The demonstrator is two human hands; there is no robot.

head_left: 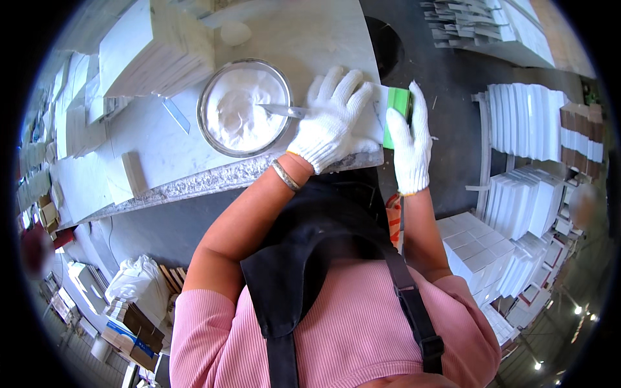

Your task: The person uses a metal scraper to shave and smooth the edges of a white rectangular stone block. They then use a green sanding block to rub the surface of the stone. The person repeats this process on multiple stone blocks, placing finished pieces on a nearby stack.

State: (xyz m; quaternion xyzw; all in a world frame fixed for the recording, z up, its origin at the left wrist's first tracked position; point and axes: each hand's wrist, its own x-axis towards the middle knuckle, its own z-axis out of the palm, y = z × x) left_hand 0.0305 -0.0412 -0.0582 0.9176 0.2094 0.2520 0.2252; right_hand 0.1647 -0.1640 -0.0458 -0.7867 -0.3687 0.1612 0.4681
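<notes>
My left hand [333, 116], in a white knit glove, lies flat with its fingers stretched out on a white tile [370, 119] at the table's right end. In my right hand [414, 145], gloved the same way, is a bright green block [393, 103], pinched between thumb and fingers against the tile's right edge. Left of my left hand stands a round metal bowl [205, 132] of white paste [239, 119]. A metal blade [281, 110] reaches from the paste toward my left hand, where its other end is hidden.
The marble-topped table [323, 32] has a rough front edge. On it are a stack of white slabs [155, 52], a small upright piece [134, 173] and a thin strip [176, 116]. Stacked white tiles [524, 123] stand to the right; a white bag [139, 284] lies lower left.
</notes>
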